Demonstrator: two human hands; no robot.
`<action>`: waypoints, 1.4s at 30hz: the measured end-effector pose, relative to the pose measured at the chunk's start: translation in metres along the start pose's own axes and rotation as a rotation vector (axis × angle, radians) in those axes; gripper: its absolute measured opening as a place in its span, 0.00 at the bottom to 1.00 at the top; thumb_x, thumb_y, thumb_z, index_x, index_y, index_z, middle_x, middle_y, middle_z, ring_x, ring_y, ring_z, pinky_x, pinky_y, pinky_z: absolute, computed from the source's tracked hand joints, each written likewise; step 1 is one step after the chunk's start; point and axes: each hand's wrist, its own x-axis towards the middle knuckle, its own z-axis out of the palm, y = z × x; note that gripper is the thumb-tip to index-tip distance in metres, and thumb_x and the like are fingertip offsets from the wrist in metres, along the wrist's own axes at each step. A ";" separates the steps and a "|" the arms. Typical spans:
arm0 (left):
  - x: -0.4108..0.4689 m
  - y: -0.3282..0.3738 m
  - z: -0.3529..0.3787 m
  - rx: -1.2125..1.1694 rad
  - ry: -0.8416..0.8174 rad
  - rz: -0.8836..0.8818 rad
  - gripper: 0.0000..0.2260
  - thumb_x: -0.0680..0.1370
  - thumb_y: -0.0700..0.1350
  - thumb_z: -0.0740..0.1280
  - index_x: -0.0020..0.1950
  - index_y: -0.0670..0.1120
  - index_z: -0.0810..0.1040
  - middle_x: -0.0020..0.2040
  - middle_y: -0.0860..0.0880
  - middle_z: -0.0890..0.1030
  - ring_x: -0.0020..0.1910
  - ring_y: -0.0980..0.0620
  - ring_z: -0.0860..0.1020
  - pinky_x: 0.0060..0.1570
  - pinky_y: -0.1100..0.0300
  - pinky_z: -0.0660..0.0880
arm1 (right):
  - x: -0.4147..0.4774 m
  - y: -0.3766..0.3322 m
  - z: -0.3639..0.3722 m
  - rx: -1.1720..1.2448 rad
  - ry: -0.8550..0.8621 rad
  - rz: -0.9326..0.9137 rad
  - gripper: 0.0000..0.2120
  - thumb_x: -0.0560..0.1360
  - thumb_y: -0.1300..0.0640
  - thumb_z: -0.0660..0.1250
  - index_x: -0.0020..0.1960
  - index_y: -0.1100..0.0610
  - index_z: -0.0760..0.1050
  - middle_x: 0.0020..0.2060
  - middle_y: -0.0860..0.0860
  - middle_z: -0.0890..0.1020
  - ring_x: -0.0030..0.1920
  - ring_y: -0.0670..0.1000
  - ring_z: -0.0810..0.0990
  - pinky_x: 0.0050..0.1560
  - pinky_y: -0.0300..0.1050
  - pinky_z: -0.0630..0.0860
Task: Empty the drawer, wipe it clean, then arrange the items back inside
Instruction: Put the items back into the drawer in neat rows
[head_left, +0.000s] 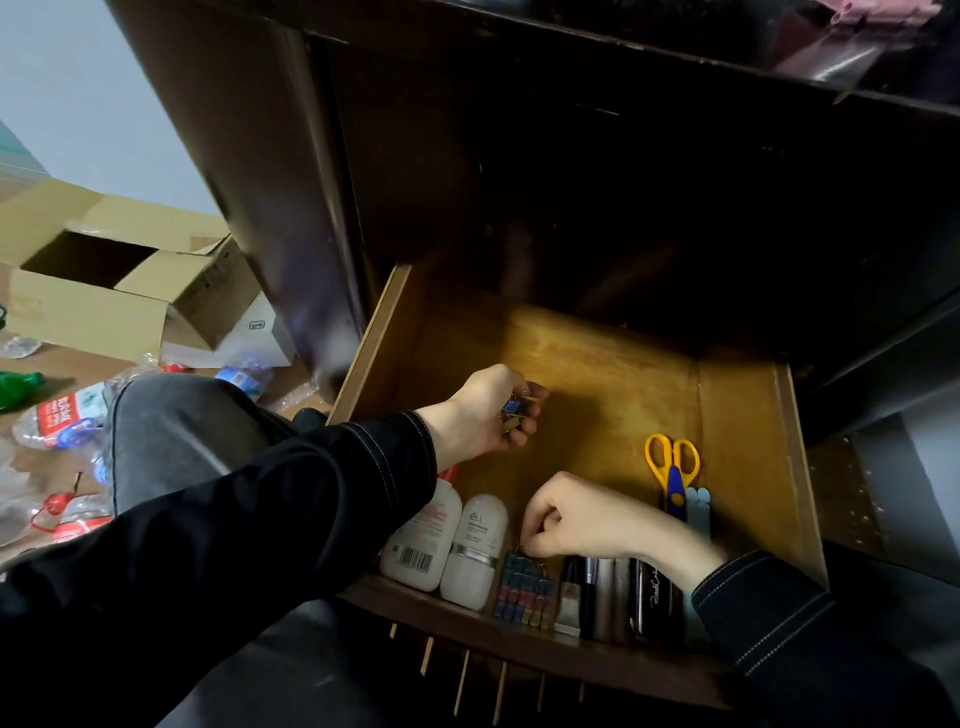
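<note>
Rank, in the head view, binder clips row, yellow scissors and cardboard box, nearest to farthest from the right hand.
1. binder clips row, below the right hand
2. yellow scissors, right part of the drawer
3. cardboard box, far left, outside the drawer

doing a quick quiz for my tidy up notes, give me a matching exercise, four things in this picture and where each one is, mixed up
Things:
1 scissors
2 white bottles
3 row of binder clips
4 cardboard box

Places:
a outside the drawer, at far left, flaps open
b front left corner of the drawer
c right part of the drawer floor, yellow handles pointing to the back
d front of the drawer, at the fingertips of the right hand

Pairs: 1-c, 2-b, 3-d, 4-a
</note>
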 end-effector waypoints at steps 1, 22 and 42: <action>0.000 0.000 0.000 0.000 0.000 0.000 0.10 0.78 0.38 0.55 0.47 0.42 0.77 0.35 0.47 0.74 0.28 0.52 0.70 0.24 0.64 0.66 | 0.000 0.000 0.000 -0.002 -0.002 0.002 0.04 0.73 0.55 0.73 0.45 0.55 0.85 0.23 0.41 0.74 0.24 0.41 0.67 0.32 0.42 0.62; -0.012 0.003 0.012 0.094 0.019 0.018 0.11 0.82 0.37 0.55 0.59 0.36 0.74 0.45 0.38 0.79 0.28 0.50 0.72 0.25 0.64 0.69 | -0.018 -0.005 -0.036 0.056 0.644 0.044 0.06 0.78 0.47 0.67 0.46 0.46 0.81 0.39 0.45 0.84 0.44 0.46 0.83 0.49 0.53 0.81; -0.015 0.003 0.014 0.251 -0.011 0.064 0.20 0.85 0.52 0.53 0.58 0.38 0.76 0.40 0.41 0.78 0.29 0.50 0.68 0.29 0.62 0.63 | -0.024 0.004 -0.049 0.102 0.682 0.080 0.05 0.76 0.53 0.71 0.41 0.47 0.80 0.32 0.49 0.81 0.33 0.45 0.77 0.37 0.46 0.73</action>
